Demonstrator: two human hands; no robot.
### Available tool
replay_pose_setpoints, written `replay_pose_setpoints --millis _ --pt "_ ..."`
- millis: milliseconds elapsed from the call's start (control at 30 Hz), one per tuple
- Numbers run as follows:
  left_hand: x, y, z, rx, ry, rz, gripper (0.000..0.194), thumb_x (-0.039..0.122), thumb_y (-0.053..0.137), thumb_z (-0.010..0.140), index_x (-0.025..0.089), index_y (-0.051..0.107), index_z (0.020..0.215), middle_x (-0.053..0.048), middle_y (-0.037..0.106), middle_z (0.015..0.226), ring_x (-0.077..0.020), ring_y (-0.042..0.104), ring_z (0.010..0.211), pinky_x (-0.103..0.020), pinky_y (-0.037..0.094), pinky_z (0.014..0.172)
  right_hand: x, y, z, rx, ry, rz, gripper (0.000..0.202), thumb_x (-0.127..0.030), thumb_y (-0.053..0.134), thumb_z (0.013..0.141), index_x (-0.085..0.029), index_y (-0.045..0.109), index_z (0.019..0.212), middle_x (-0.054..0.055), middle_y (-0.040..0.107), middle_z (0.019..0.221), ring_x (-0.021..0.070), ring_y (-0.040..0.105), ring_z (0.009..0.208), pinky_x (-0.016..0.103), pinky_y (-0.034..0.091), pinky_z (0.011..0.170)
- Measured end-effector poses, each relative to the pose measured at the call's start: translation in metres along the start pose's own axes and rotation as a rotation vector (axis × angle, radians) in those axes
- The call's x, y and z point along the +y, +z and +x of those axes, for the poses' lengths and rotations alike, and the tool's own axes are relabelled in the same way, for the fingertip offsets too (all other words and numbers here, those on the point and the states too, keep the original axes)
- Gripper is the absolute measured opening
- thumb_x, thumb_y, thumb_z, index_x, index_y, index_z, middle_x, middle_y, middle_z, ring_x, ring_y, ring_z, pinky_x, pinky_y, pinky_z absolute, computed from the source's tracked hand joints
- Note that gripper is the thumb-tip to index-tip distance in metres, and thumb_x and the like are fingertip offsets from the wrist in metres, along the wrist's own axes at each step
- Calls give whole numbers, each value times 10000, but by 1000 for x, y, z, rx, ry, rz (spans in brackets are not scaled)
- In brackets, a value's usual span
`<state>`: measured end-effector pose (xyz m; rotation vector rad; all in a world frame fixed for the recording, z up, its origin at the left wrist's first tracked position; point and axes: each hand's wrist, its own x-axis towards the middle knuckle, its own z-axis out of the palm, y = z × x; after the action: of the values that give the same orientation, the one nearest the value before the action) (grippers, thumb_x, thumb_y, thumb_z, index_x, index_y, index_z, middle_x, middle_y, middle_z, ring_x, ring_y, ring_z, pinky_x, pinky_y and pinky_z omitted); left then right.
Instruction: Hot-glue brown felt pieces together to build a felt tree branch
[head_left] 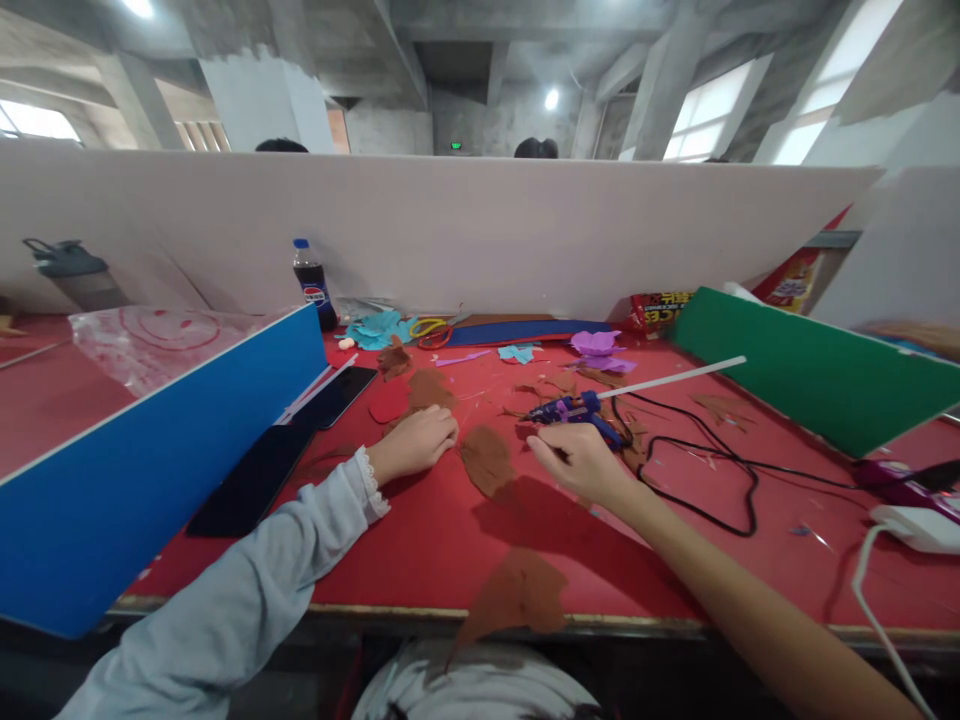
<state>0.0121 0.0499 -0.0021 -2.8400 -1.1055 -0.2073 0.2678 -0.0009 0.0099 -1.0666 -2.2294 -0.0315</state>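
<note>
My left hand [420, 442] rests low over the red table [420, 560], fingers curled together by the left edge of a brown leaf-shaped piece [486, 460]; whatever they pinch is hidden. To the right of that piece is my right hand [583, 462], its thumb and forefinger drawn together, with anything between them too small to tell. Just beyond it lies a blue glue gun [570, 408] with a long white glue stick [675, 376] in its back. Another brown piece [517, 590] lies at the table's front edge. More brown scraps [431, 390] lie behind my left hand.
A blue board [172, 440] and dark tablet [255, 480] stand left, a green board [810, 370] right. Black cable [727, 450] loops beside the glue gun. Behind are a cola bottle [313, 288], scissors [435, 335], turquoise [381, 329] and purple pieces [596, 343], and a white partition [465, 230].
</note>
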Motion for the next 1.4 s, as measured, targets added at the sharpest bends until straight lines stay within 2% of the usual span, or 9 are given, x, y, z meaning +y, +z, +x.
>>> replay_pose_setpoints --millis 167,400,700,1133,1400 --pt "-2 0 -1 -3 21 5 215 299 367 904 165 508 812 -62 528 846 -188 462 832 -315 373 797 2 4 -2 -42 9 3 400 -287 377 865 -184 363 479 -36 369 452 85 334 447 225 230 498" --pt "-2 -3 -4 14 26 -21 221 282 344 911 164 507 821 -60 533 849 -179 465 804 -305 378 779 5 2 -2 -34 19 -7 395 -284 376 862 -184 381 480 -33 382 454 88 357 449 228 233 498" --pt "-5 -2 -1 5 45 -83 156 260 410 884 178 539 854 -47 543 869 -173 478 844 -290 378 780 9 7 -4 -33 11 -42 406 -290 379 865 -181 416 475 -27 407 450 91 351 452 227 236 500" --pt "2 -2 -1 -30 33 40 252 287 320 910 158 515 815 -85 521 853 -204 452 813 -331 368 762 11 10 -6 -50 -21 -94 403 -275 375 866 -182 446 480 -13 452 450 100 394 452 235 241 511" --pt "-7 0 -1 -2 52 -29 175 234 361 899 170 513 842 -54 535 857 -175 473 815 -298 374 782 10 9 -5 -67 -20 -99 394 -274 376 866 -180 447 490 -6 478 467 101 426 468 233 246 518"
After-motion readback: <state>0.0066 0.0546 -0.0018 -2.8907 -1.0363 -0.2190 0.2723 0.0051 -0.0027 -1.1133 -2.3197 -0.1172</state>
